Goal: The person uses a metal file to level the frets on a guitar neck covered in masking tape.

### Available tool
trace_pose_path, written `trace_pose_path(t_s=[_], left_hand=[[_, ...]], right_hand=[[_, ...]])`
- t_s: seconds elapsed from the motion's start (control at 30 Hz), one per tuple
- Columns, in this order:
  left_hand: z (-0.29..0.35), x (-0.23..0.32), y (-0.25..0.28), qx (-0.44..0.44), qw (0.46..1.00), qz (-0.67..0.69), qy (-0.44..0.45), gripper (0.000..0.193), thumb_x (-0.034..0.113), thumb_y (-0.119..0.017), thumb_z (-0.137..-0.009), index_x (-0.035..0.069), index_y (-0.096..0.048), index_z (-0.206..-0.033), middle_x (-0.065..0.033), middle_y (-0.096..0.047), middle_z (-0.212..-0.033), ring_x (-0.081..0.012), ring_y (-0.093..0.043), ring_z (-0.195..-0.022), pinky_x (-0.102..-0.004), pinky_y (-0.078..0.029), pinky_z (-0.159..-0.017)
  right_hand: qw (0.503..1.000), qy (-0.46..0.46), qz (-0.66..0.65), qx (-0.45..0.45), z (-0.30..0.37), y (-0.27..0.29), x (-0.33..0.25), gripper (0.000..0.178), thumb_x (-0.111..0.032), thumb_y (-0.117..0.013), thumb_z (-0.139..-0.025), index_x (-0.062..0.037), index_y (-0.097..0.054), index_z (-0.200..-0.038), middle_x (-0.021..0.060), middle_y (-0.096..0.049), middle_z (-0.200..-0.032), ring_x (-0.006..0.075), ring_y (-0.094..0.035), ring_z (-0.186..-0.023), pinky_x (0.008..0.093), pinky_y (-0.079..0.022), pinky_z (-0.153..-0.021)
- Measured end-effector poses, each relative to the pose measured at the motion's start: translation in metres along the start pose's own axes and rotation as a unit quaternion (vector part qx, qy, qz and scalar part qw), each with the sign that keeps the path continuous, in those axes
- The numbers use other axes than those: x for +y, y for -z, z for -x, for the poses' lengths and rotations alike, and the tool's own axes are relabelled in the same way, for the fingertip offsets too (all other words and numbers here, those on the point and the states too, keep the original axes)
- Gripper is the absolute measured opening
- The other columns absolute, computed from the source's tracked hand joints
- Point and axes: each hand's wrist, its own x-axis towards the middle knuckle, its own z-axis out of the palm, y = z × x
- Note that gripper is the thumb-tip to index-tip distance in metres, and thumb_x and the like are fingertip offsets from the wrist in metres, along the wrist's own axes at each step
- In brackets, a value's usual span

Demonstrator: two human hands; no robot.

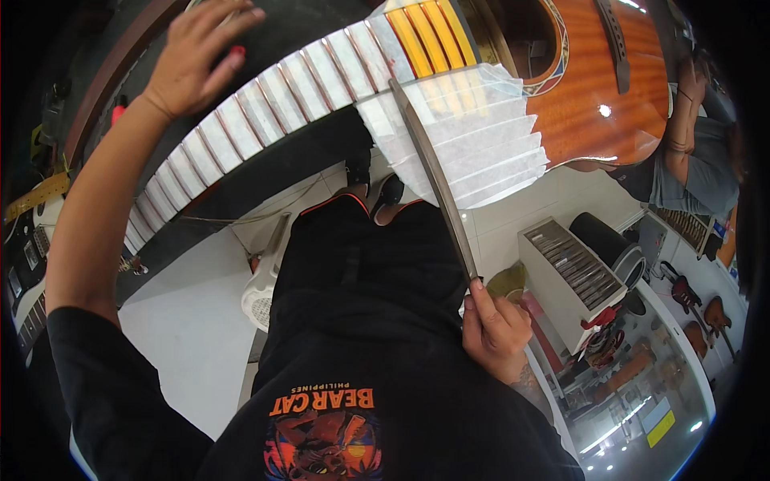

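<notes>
An acoustic guitar with a glossy reddish-brown body (634, 120) lies across the workbench in front of me. White masking tape covers its fretboard (277, 96) between the bare metal frets, with yellow tape strips (431, 38) near the soundhole. Overlapping white tape (473, 144) shields the body beside the neck. My right hand (497, 327) grips one end of a long, flat metal file (433, 172), whose far tip meets the edge of the taped fretboard. My left hand (200, 60) hovers over the dark bench beyond the neck, fingers apart and slightly blurred, close to a small red item (237, 50).
At the right stands a box of slotted files (573, 264) beside a black cylinder (605, 240) and a glass-topped case (642, 401). Another person's arm (682, 120) is near the guitar body. An electric guitar (32, 264) lies at far left; a white fan-like appliance (261, 293) is below the bench.
</notes>
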Motion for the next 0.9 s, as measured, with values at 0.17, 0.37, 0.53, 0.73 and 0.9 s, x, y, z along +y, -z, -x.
trace_pose_path(t_s=[0.17,0.37,0.53,0.73,0.9], left_hand=[[-0.056,0.066,0.064,0.091,0.977,0.088,0.169,0.050,0.026,-0.079,-0.088,0.005,-0.065,-0.132,-0.0140,-0.065,-0.129,-0.0295,-0.060,-0.120,-0.0394,-0.046,-0.102],[-0.089,0.168,0.060,0.060,0.936,0.216,0.272,0.077,0.035,-0.093,-0.072,0.007,-0.063,-0.138,-0.0151,-0.068,-0.130,-0.0285,-0.067,-0.119,-0.0370,-0.050,-0.102],[-0.085,0.167,0.054,0.115,0.940,0.197,0.254,0.070,0.037,-0.093,-0.070,0.007,-0.070,-0.128,-0.0114,-0.076,-0.111,-0.0252,-0.074,-0.098,-0.0331,-0.056,-0.088],[-0.085,0.163,0.055,0.116,0.946,0.197,0.230,0.069,0.038,-0.093,-0.072,-0.007,-0.069,-0.118,-0.0236,-0.074,-0.105,-0.0338,-0.075,-0.090,-0.0376,-0.060,-0.079],[-0.086,0.163,0.056,0.118,0.951,0.188,0.214,0.070,0.040,-0.093,-0.071,-0.008,-0.069,-0.116,-0.0243,-0.074,-0.103,-0.0337,-0.076,-0.088,-0.0375,-0.060,-0.078]], right_hand=[[1.000,0.002,-0.007,0.001,0.005,-0.007,0.004,0.055,0.006,-0.078,-0.077,-0.0040,-0.069,-0.131,0.0041,-0.060,-0.073,0.0186,-0.055,-0.052,0.0327,-0.044,-0.048],[1.000,-0.013,-0.014,-0.001,0.004,-0.003,-0.006,0.054,0.006,-0.078,-0.078,-0.0017,-0.069,-0.131,0.0061,-0.062,-0.073,0.0193,-0.057,-0.054,0.0323,-0.046,-0.049],[1.000,-0.015,-0.007,-0.017,0.001,0.000,-0.005,0.052,0.006,-0.078,-0.079,-0.0011,-0.069,-0.130,0.0064,-0.064,-0.075,0.0197,-0.059,-0.055,0.0321,-0.047,-0.050],[1.000,-0.015,-0.008,-0.006,0.010,0.002,0.005,0.052,0.007,-0.078,-0.077,-0.0016,-0.069,-0.127,0.0066,-0.066,-0.077,0.0191,-0.061,-0.057,0.0320,-0.047,-0.051],[1.000,-0.003,-0.013,-0.019,0.004,0.003,0.001,0.052,0.007,-0.078,-0.077,-0.0019,-0.069,-0.128,0.0072,-0.066,-0.076,0.0183,-0.061,-0.057,0.0303,-0.046,-0.050]])
